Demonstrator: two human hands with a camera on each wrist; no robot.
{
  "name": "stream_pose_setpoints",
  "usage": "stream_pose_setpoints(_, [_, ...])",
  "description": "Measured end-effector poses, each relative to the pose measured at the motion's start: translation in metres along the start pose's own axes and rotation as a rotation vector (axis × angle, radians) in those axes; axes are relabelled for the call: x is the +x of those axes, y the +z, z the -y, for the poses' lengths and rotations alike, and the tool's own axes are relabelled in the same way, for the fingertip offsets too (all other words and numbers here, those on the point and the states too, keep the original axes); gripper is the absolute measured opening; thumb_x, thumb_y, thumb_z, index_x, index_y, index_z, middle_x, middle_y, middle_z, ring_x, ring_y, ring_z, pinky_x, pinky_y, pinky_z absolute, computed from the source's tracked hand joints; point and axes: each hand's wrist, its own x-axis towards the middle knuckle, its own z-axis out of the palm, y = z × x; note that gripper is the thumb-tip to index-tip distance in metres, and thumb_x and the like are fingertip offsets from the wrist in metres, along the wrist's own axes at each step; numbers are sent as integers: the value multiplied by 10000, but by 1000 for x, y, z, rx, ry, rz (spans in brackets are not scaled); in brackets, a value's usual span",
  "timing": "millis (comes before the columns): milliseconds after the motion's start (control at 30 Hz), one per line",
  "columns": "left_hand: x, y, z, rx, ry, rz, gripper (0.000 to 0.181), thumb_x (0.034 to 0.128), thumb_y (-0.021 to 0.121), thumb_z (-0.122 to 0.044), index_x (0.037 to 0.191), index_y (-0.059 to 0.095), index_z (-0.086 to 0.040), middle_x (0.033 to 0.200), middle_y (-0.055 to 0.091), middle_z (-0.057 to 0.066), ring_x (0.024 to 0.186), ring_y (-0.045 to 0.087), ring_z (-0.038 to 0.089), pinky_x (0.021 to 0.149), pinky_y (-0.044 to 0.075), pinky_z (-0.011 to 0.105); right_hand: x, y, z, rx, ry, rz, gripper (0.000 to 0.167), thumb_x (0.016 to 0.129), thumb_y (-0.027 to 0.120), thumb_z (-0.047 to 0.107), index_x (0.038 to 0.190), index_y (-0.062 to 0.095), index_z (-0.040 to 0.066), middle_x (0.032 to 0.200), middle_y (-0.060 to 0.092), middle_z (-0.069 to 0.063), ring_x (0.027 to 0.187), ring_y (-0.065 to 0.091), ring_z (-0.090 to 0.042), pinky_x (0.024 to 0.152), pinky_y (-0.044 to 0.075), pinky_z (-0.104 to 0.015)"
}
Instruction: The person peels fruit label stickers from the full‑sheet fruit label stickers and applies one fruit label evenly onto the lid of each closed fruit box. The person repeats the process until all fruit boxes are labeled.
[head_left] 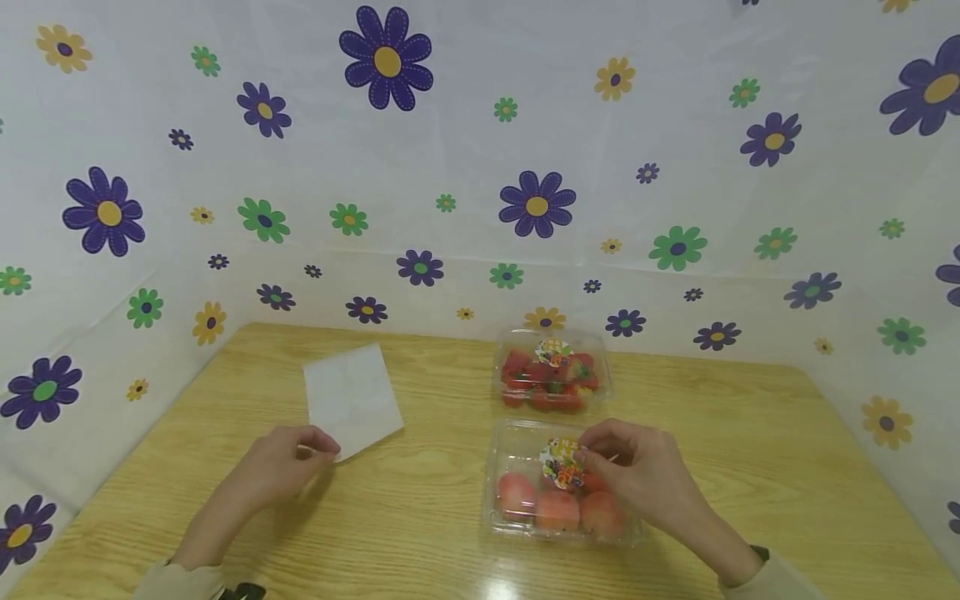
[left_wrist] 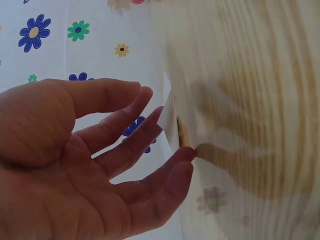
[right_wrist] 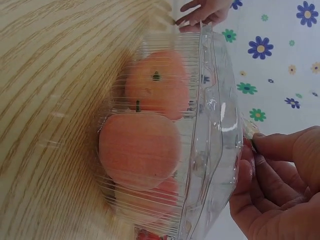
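Observation:
In the head view, a clear plastic clamshell box [head_left: 517, 433] of peach-like fruit [head_left: 557, 510] stands at the centre right. A colourful round sticker [head_left: 561, 463] lies on its lid. My right hand [head_left: 637, 467] pinches the sticker's right edge between thumb and fingers, just over the lid. A white paper sheet [head_left: 352, 396] lies to the left on the table. My left hand [head_left: 281, 467] is at its near corner, fingers bent loosely. Seen from the left wrist, thumb and fingers stand apart, and the fingertips [left_wrist: 185, 155] touch down by the sheet's lifted edge [left_wrist: 167, 112].
Behind the peach box is a second clear box of strawberries [head_left: 551, 379], also with a sticker [head_left: 553, 352] on its lid. Both stand on a wood-grain table [head_left: 435, 500]. A white flower-print cloth [head_left: 450, 150] encloses the back and sides.

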Motion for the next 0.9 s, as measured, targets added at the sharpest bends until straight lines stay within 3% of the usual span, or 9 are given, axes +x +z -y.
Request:
stream_pose_setpoints(200, [-6,0,-5,45,3,-48,337,1031,589,-319,1264,673,-91,1426,552,331,1270,530,560,953,496,659,1,0,1,16,-8,4,77,892,757,39,911,734,109,841,775,-7,727,732,-155,659,588,-217])
stream_pose_setpoints(300, [-9,-1,-7,56,13,-86,373,1042,574,-352,1303,651,-97,1485,495,330,1263,534,540,925,508,637,1,0,0,23,-4,7,75,893,757,38,913,733,106,842,772,-9,733,731,-140,666,591,-217])
stream_pose_setpoints(567, [-11,0,-11,48,40,-128,372,1046,568,-376,1294,664,-117,1497,506,290,1330,472,566,977,466,694,1,0,0,35,21,32,64,895,756,42,916,735,99,863,774,-18,746,726,-91,683,598,-219])
stream_pose_setpoints(900, [-14,3,-17,54,86,-164,326,1045,578,-361,1251,690,-135,1451,568,256,1328,501,536,966,485,657,1,0,-1,10,10,31,73,894,759,48,902,736,117,860,778,-4,721,712,-98,665,588,-219])
